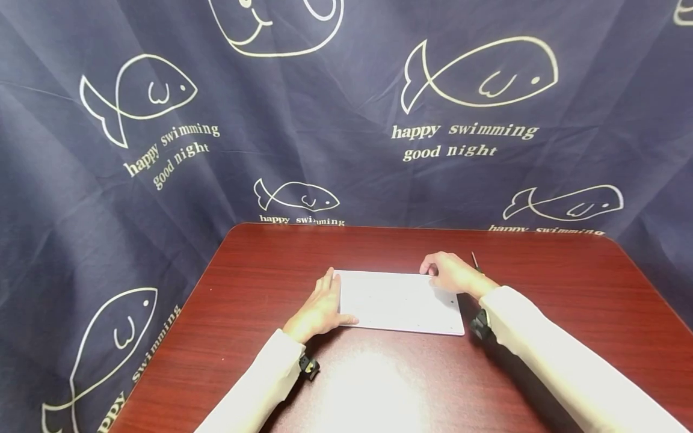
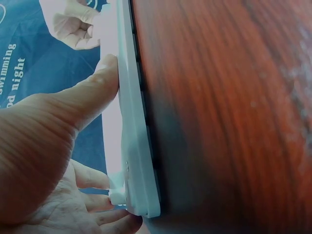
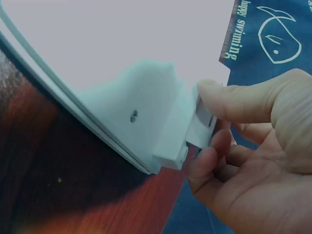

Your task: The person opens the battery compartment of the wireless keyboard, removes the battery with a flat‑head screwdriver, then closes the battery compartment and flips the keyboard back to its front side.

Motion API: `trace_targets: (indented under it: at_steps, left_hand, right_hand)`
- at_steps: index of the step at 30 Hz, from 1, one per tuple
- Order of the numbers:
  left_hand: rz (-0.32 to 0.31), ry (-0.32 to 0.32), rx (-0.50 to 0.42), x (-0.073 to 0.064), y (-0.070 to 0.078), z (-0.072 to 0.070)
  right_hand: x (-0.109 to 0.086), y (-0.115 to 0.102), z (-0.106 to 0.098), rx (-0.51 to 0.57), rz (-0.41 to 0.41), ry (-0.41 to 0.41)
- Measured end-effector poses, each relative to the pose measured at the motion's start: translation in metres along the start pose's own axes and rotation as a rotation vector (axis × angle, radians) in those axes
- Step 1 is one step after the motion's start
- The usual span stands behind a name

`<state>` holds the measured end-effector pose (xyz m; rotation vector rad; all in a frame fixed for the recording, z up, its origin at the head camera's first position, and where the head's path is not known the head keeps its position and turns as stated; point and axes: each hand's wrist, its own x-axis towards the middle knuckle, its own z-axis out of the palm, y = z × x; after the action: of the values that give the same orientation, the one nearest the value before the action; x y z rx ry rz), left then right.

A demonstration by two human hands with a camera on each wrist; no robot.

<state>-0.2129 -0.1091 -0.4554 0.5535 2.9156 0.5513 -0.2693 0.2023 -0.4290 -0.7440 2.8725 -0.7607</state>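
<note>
A white keyboard (image 1: 397, 304) lies face down on the table, small holes dotting its back; a row of dark keys shows along its underside in the left wrist view. My left hand (image 1: 319, 307) rests at its left end, fingers stretched along the short side and thumb on the near edge. At the far edge, towards the right end, my right hand (image 1: 449, 272) pinches a small white flat piece (image 3: 201, 127) between thumb and fingers. That piece sits against the raised ridge (image 3: 171, 146) of the keyboard. A screw (image 3: 134, 116) shows in the back near it.
A thin tool (image 1: 474, 260), partly hidden behind my right wrist, lies on the reddish-brown table (image 1: 260, 276). Behind the table's far edge hangs a dark blue curtain (image 1: 346, 132) with fish drawings. Each wrist wears a small black camera (image 1: 308, 366).
</note>
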Motion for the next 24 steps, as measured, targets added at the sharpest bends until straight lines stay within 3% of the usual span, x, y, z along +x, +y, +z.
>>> trace_targets:
  at_steps: [10, 17, 24]
  left_hand:
    - [-0.012, -0.01, -0.009, 0.0, 0.001, 0.0]
    - [-0.013, -0.01, -0.012, 0.0, 0.001, 0.0]
    - [-0.02, -0.01, -0.008, 0.001, 0.002, -0.001]
  right_hand:
    - [0.01, 0.009, -0.006, 0.06, 0.019, 0.087]
    - [0.025, 0.032, 0.0, 0.115, 0.143, 0.025]
    - [0.032, 0.037, 0.004, 0.148, 0.175, 0.046]
